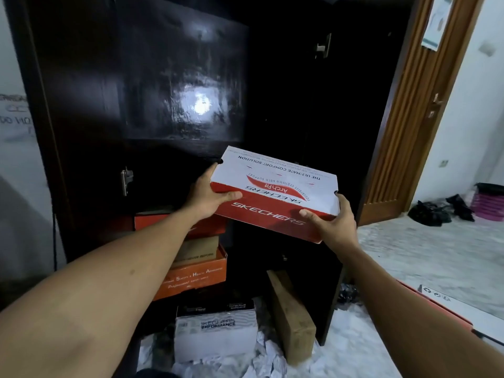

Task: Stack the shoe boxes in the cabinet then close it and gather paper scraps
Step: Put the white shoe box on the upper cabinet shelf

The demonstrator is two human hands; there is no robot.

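Your left hand [210, 199] and right hand [335, 225] grip the tilted shoe box [275, 184]; more tilt could let it slide toward 5 o'clock.

Left grip [210, 199], right grip [331, 223], forearms [395, 296] bare; small dark spot [132, 271] on left forearm [109, 268].

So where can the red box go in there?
The red box fits best atop the orange stack, where it looks bare. The dark gap between stack and cabinet wall may be free; hard to tell. Floor in front is crowded: white box, brown box, paper scraps.
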